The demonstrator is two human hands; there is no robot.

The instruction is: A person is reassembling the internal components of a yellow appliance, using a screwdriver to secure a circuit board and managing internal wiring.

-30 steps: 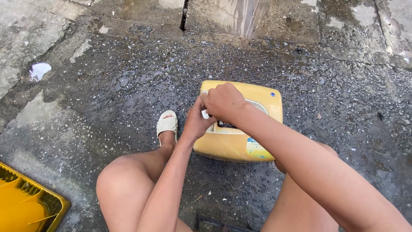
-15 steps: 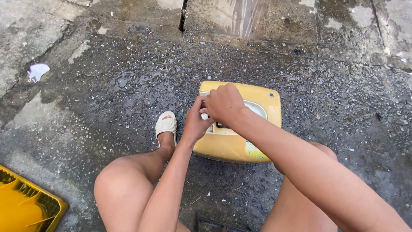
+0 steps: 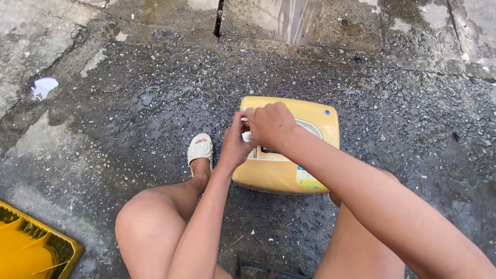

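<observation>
**Small cap, wet ground**

The right hand (image 3: 271, 124) and left hand (image 3: 235, 147) both pinch a small white cap (image 3: 246, 136) atop the yellow plastic jerrycan (image 3: 289, 165) between the knees. A slip could drop it onto wet gravelly concrete (image 3: 129, 103).

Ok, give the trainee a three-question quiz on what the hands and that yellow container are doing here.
1. True or false: both hands meet at the top of the yellow container.
2. What lies at the lower left corner? A) yellow crate B) blue bucket C) broom
3. What kind of ground is the container on?

Key:
1. True: the left hand and right hand hold a small white piece there.
2. A, the yellow crate.
3. Wet, gravelly pavement.
</observation>
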